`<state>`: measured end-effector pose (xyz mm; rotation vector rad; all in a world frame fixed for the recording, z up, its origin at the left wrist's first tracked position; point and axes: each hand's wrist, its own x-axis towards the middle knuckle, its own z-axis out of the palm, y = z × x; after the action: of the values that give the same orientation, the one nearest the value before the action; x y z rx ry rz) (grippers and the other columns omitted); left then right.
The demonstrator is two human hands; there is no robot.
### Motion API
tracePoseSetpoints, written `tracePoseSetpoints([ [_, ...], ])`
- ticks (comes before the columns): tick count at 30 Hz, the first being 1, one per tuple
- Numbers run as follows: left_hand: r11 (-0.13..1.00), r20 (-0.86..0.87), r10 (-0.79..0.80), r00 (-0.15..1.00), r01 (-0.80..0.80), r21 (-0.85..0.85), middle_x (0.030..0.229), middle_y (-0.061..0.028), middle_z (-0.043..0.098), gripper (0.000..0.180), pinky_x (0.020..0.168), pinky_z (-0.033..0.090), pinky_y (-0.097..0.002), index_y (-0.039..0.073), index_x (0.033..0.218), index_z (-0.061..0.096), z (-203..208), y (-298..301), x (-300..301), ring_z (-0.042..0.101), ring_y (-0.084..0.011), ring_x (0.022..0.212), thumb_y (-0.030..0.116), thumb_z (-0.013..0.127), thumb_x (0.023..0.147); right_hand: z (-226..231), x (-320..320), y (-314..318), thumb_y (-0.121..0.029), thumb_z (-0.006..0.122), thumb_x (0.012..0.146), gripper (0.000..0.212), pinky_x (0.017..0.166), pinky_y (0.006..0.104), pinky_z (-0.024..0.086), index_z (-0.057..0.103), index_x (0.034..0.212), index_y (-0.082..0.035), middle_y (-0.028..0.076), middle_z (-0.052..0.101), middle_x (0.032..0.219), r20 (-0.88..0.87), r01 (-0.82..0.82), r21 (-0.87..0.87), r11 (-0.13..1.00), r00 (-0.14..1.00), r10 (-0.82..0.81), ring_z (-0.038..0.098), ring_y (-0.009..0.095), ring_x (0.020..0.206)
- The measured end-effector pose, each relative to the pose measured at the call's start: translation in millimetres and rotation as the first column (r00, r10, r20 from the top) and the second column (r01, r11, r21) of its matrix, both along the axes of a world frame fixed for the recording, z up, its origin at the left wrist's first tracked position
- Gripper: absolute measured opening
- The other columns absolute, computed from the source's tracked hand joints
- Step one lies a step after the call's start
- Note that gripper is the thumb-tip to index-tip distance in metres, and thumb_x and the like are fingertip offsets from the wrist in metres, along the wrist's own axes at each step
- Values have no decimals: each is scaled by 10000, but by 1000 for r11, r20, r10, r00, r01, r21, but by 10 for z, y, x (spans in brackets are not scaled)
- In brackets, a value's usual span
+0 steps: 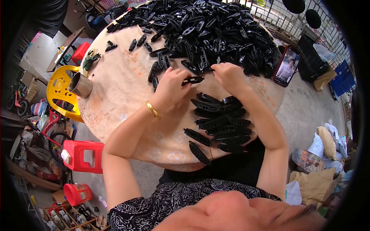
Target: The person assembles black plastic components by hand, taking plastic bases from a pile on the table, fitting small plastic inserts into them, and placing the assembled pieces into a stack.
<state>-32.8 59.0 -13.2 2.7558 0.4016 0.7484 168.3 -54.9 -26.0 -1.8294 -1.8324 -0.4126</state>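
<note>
My left hand (173,87) is closed round a long black plastic part (192,80), which juts out to the right of the fingers. Just to its right, my right hand (230,79) is pinched at the thumb and forefinger; what sits between those fingertips is too small to make out. Beyond both hands spreads a large heap of similar black parts (192,29). Nearer me, below the right hand, lies a smaller cluster of long black parts (221,121). Several loose parts (141,40) lie left of the heap.
A round, patterned table (111,111) carries everything. A metal cup (81,85) stands at its left edge beside a yellow chair (61,86). A phone (287,67) leans at the right edge. Red plastic stool (84,156) and red bucket (77,193) are at lower left; sacks (314,181) at right.
</note>
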Motion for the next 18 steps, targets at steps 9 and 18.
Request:
tracePoseSetpoints([
  [9, 389, 242, -50, 969, 242, -889, 857, -53, 652, 278, 660, 509, -214, -3, 1007, 585, -64, -121, 69, 628, -94, 745, 91, 717, 780, 273, -307, -88, 5, 657, 703, 131, 618, 291, 513, 676, 827, -32, 89, 649, 782, -536, -299, 294, 908, 735, 416, 623, 217, 690],
  [18, 126, 296, -8, 955, 294, -947, 890, -69, 649, 304, 715, 525, -212, 4, 1065, 554, -11, -138, 44, 635, -110, 782, 56, 693, 801, 268, -315, -117, -24, 682, 676, 158, 640, 315, 516, 670, 832, -48, 75, 649, 814, -193, -389, 311, 867, 867, 459, 618, 238, 753],
])
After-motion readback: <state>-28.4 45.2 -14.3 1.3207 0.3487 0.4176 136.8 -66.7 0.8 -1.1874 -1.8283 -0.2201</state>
